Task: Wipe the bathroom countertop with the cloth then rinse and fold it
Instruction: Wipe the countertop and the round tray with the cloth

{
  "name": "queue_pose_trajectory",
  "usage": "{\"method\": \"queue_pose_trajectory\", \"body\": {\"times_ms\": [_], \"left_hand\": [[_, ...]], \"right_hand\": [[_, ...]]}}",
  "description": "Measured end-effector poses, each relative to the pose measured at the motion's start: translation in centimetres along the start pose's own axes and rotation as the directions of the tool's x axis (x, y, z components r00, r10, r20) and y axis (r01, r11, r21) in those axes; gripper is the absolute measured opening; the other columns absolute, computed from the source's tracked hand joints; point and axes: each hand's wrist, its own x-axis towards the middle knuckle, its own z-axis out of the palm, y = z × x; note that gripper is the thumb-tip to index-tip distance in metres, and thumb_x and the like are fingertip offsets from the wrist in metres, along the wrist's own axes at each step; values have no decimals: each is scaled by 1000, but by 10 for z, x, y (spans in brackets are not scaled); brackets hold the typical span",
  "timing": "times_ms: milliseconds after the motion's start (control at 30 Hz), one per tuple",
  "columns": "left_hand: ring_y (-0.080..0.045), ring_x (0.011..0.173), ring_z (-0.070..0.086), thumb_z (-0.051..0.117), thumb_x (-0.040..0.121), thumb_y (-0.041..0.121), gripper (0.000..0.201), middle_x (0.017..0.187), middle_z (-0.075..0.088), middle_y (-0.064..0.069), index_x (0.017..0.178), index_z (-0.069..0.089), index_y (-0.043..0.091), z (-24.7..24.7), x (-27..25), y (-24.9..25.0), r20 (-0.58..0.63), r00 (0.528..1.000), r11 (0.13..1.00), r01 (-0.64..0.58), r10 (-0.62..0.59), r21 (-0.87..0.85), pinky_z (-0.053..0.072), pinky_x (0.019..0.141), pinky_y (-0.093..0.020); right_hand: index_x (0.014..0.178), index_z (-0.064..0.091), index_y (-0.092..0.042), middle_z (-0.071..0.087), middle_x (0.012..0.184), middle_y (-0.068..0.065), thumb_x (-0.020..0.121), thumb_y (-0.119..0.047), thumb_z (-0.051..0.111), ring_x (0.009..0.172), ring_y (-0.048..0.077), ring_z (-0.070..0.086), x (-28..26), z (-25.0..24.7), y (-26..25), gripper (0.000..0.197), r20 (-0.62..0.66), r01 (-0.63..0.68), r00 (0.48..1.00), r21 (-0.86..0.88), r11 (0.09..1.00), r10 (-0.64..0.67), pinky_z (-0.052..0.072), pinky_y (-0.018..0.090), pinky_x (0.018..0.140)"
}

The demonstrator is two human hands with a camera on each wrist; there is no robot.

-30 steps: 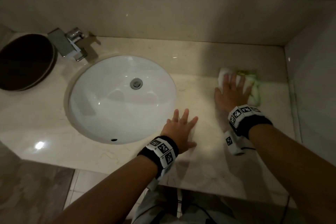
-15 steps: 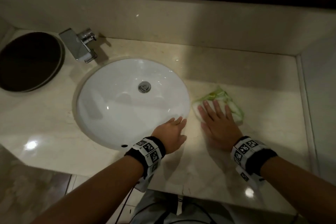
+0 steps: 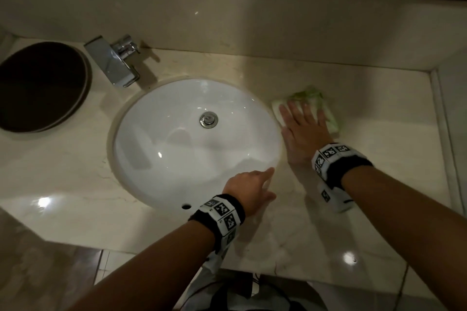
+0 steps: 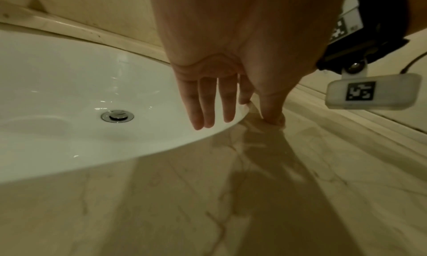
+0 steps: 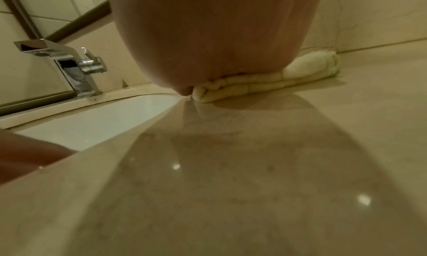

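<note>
A folded white and green cloth lies on the beige marble countertop, just right of the sink. My right hand presses flat on it with straight, spread fingers; the cloth shows under my palm in the right wrist view. My left hand rests at the sink's front right rim, fingers straight and relaxed, holding nothing. In the left wrist view its fingers hang over the basin edge and the thumb touches the counter.
A white oval sink with a chrome drain sits in the counter. A chrome faucet stands behind it at the left. A dark round opening lies at far left. Walls close the back and right side.
My right hand slid the cloth from the counter's far right towards the sink, then a little further back along its rim. My left hand shifted onto the sink's rim.
</note>
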Motion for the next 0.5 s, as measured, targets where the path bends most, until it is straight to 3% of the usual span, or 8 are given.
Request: {"method": "queue_pose_trajectory", "body": {"times_ms": [300,500], "left_hand": [[-29,103,58,45,92,61,71,118,59,-6,151,16,35,0,8,-3,66,998,992,-2,-6,122,50,85,-41],[-31,99,59,40,93,63,71,112,59,-9,152,13,35,4,10,-8,82,997,991,-23,12,133,49,79,-40]], "right_hand": [[154,-2,-28,-2,163,0,88,-49,-5,149,30,-2,-13,2,2,69,40,42,998,-33,999,-40,2,56,115],[153,20,-20,21,160,7,96,-41,16,146,35,18,-51,19,-11,61,0,85,996,-61,994,-86,18,61,111]]}}
